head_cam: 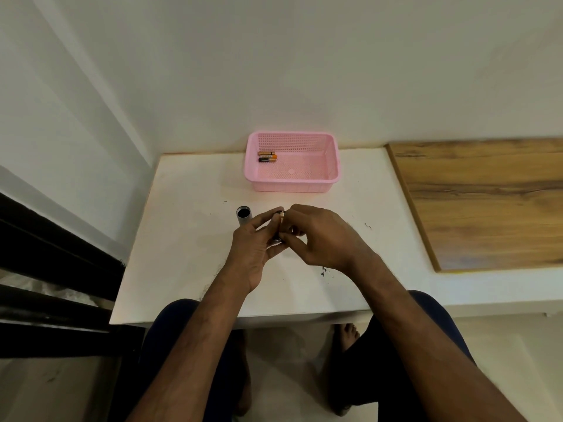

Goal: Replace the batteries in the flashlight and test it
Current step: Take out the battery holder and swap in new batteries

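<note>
A grey flashlight tube (243, 216) stands upright on the white table (189, 239), its open dark end facing up, just left of my hands. My left hand (256, 242) grips a small black battery holder (277, 226) with a gold-tipped battery showing at its top. My right hand (320, 236) meets it from the right, thumb and fingertips pinched on that battery end. Most of the holder is hidden by my fingers. Two black-and-copper batteries (267, 156) lie in the far left corner of a pink basket (304, 185).
The pink basket sits at the back of the table against the wall. A wooden board (481, 202) lies on the table's right part. A dark railing (45, 269) runs along the left. My knees and bare feet show below the table's near edge.
</note>
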